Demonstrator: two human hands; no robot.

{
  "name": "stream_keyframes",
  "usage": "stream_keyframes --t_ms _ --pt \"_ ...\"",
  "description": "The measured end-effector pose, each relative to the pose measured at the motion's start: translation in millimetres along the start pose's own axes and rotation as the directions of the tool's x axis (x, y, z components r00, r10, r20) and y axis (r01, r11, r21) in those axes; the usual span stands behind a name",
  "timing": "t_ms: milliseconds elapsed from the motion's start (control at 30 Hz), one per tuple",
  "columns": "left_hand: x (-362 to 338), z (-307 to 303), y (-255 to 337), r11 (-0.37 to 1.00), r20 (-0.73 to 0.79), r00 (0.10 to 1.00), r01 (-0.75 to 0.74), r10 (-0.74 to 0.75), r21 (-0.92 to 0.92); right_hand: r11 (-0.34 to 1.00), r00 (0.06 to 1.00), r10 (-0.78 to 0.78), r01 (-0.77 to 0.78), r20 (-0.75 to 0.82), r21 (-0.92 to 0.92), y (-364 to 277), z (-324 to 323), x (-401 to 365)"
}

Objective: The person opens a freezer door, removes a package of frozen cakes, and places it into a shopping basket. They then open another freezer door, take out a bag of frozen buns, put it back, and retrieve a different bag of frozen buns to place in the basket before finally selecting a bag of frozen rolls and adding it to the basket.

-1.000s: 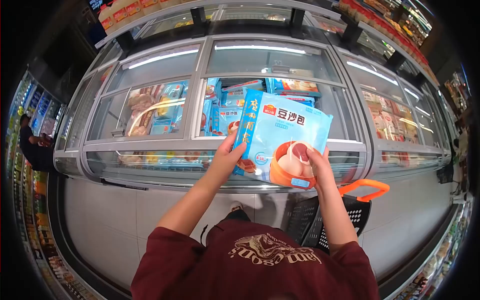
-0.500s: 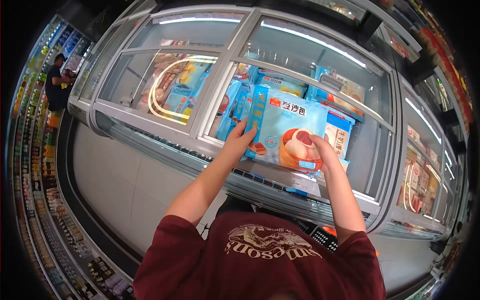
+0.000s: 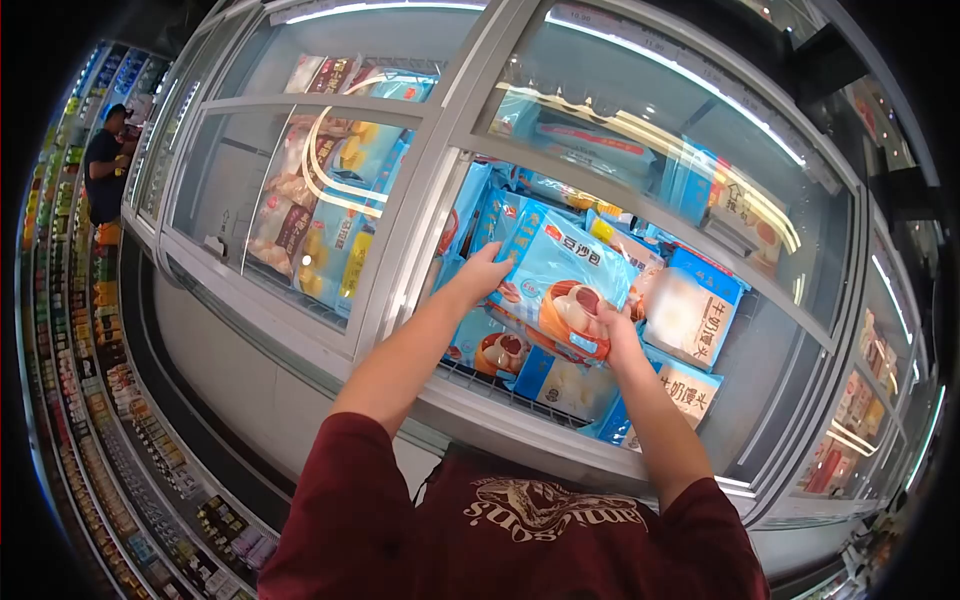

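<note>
A light-blue bag of frozen bean paste buns is held between my two hands inside the open part of a freezer. My left hand grips its left edge, and my right hand has hold of the lower right corner, near the printed buns. The bag tilts, its right side lower. Under and around it lie other frozen bags: a similar bun bag below, and blue-and-white milk bun bags to the right.
Sliding glass lids with metal frames border the opening. More frozen bags show under the left glass. A person in dark clothes stands far left beside stocked shelves.
The bag has gone lower and further into the freezer, tilting down on its right side, both hands still on it. My view has leaned closer, showing more bags below.
</note>
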State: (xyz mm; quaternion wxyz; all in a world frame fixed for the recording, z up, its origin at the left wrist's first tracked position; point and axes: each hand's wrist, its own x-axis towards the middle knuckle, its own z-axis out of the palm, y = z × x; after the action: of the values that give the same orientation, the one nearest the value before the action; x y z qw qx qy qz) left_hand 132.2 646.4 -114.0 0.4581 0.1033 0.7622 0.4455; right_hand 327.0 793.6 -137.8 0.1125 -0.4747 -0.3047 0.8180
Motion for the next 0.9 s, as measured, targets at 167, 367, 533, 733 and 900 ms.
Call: stream_keyframes --t_ms 167,367,533,733,900 --pt "65 -9 -52 0.987 -0.319 0.945 0.112 -0.070 0.115 0.951 0.998 -0.069 0.063 -0.008 -0.302 35 10 68" --pt "72 -4 -21 0.993 -0.468 0.882 0.099 -0.061 0.058 0.867 0.924 -0.346 0.382 0.165 -0.321 43 30 102" --pt "97 -13 -68 0.966 -0.541 0.805 -0.156 0.245 0.205 0.750 0.895 -0.414 0.438 0.165 -0.496 62 35 121" --pt "100 -10 -52 0.994 -0.527 0.849 0.081 -0.033 0.068 0.611 0.900 -0.359 0.427 0.247 -0.667 59 30 130" --pt "106 -6 -71 0.967 -0.594 0.798 0.057 0.104 0.247 0.262 0.834 -0.472 0.441 0.284 -0.858 52 27 132"
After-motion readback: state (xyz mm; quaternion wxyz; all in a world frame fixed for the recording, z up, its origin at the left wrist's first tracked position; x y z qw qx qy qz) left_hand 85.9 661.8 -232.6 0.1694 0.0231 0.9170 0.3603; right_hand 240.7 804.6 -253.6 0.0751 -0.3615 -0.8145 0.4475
